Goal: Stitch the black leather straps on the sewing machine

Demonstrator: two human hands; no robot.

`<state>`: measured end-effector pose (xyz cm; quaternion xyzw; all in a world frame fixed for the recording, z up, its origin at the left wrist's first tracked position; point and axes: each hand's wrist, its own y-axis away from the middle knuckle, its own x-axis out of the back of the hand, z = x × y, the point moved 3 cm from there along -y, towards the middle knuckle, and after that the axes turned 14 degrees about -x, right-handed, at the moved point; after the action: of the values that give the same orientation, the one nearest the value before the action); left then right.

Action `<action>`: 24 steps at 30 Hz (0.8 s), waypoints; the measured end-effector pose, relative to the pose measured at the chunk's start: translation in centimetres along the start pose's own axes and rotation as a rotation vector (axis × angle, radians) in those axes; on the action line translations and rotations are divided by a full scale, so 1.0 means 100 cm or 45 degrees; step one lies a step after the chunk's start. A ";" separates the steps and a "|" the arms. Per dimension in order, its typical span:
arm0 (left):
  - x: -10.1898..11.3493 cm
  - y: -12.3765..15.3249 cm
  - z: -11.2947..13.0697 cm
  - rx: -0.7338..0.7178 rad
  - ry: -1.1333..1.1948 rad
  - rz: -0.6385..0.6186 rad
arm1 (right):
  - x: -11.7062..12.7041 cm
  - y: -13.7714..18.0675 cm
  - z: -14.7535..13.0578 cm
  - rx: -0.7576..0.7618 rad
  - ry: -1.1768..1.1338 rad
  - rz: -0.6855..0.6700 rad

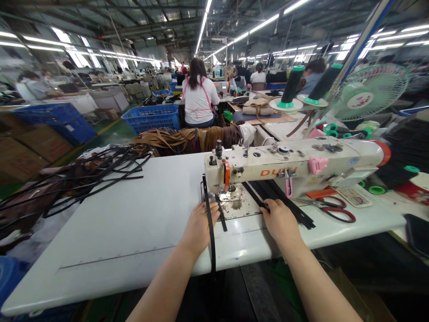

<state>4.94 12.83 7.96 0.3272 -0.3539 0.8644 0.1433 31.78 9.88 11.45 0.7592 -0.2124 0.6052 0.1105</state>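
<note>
My left hand [200,225] rests on the white table beside a long black strap [210,223] that runs from under the needle of the white sewing machine [295,164] down over the table's front edge; its fingers lie flat against the strap. My right hand [279,219] lies on a bundle of black straps [284,203] under the machine arm, fingers curled onto them. The metal needle plate [236,203] sits between the two hands.
A heap of loose black straps [87,176] covers the table's left end. Red-handled scissors [333,210] lie right of the machine. Thread cones [291,87], a green fan [367,91], blue crates [152,117] and seated workers [199,96] fill the background.
</note>
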 end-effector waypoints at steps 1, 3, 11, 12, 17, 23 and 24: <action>0.000 0.000 0.000 0.001 0.003 -0.001 | 0.000 0.000 0.001 0.000 -0.004 -0.003; 0.001 0.000 0.001 0.007 0.007 -0.003 | 0.001 -0.001 0.002 -0.013 -0.044 -0.002; 0.001 -0.002 0.001 0.010 0.029 0.024 | -0.001 0.013 0.001 -0.189 -0.967 -0.346; 0.001 -0.002 0.001 0.011 0.029 0.025 | -0.001 0.018 -0.001 -0.226 -1.083 -0.455; 0.001 -0.003 0.001 0.018 0.013 0.018 | 0.007 0.043 -0.010 -0.369 -1.447 -0.832; 0.001 -0.003 0.002 0.009 -0.062 -0.066 | 0.011 0.056 -0.009 -0.350 -1.472 -0.823; 0.001 -0.003 0.002 0.003 -0.080 -0.078 | 0.010 0.058 -0.009 -0.347 -1.476 -0.848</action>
<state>5.14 12.88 8.30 0.3649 -0.3471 0.8493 0.1583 28.54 4.89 12.12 0.9649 -0.0667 0.0022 0.2539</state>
